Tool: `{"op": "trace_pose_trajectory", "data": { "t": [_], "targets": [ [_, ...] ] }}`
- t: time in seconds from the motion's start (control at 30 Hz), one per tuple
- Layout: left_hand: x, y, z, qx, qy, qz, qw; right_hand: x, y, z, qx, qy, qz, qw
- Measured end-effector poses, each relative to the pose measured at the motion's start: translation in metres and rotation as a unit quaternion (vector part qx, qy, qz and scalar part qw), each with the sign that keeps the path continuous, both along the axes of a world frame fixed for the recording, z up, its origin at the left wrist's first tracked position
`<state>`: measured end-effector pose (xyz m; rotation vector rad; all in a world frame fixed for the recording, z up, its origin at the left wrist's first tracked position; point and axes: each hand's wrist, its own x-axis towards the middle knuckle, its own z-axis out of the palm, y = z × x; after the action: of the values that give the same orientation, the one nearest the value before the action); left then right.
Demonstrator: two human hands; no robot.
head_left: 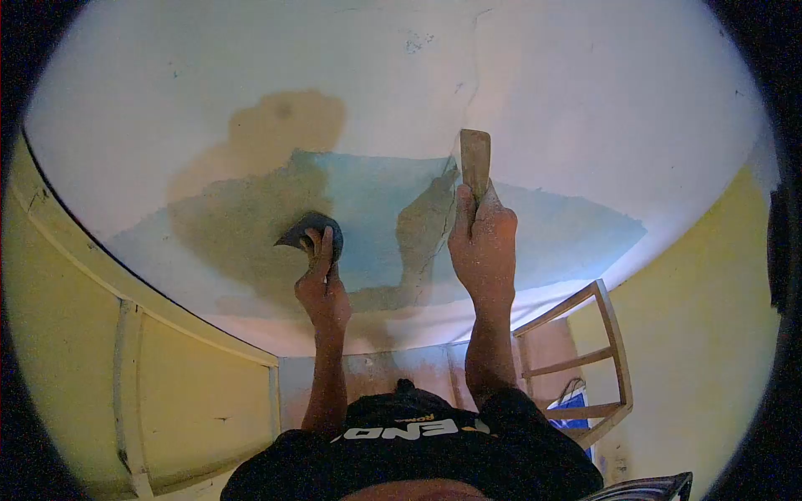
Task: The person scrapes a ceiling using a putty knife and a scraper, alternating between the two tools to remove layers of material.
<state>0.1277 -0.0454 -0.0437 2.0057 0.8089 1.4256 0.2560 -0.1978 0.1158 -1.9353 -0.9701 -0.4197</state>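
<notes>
Raised at the left, my left hand (pixel 321 280) has its fingers closed on a dark, thin, curved piece (pixel 327 234) near the pale painted surface. My right hand (pixel 486 255) grips a hand tool (pixel 475 159) with a flat brown end pointing away from me; part of it is hidden in my fingers. Around both hands lies a blue-green patch (pixel 368 188) with ragged edges, crossed by shadows. A thin crack runs beyond the tool. Whether either held thing touches the surface I cannot tell.
A wooden frame with crossbars (pixel 618 351) stands at the lower right beside a yellow wall (pixel 693 334). Yellow panels with wooden battens (pixel 129 376) are at the left. My dark printed shirt (pixel 409 468) shows at the bottom.
</notes>
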Motion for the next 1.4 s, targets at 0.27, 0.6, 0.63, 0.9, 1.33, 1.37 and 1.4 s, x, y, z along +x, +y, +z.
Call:
{"op": "trace_pose_trajectory", "data": {
  "t": [0.27, 0.6, 0.63, 0.9, 1.33, 1.37, 1.4],
  "targets": [
    [0.019, -0.008, -0.006, 0.029, -0.124, 0.005, 0.992, -0.006, -0.004, 0.01, -0.012, 0.059, -0.001, 0.998],
    [0.016, -0.013, 0.0, -0.059, -0.132, -0.029, 0.989, 0.002, -0.008, 0.008, 0.045, 0.104, 0.05, 0.992],
    [0.016, -0.012, -0.002, -0.034, -0.13, -0.022, 0.991, -0.001, -0.016, 0.03, 0.021, 0.15, 0.06, 0.987],
    [0.022, -0.008, -0.006, 0.007, -0.094, 0.022, 0.995, 0.02, -0.035, 0.053, -0.054, 0.187, 0.111, 0.975],
    [0.024, -0.008, -0.01, -0.001, -0.107, 0.028, 0.994, 0.007, -0.004, 0.004, 0.089, 0.158, 0.102, 0.978],
    [0.023, -0.008, -0.009, -0.01, -0.103, 0.027, 0.994, 0.009, 0.003, -0.005, 0.101, 0.145, 0.1, 0.979],
    [0.022, -0.009, -0.007, -0.02, -0.099, 0.027, 0.995, 0.01, 0.009, -0.013, 0.112, 0.132, 0.098, 0.98]
  ]
}}
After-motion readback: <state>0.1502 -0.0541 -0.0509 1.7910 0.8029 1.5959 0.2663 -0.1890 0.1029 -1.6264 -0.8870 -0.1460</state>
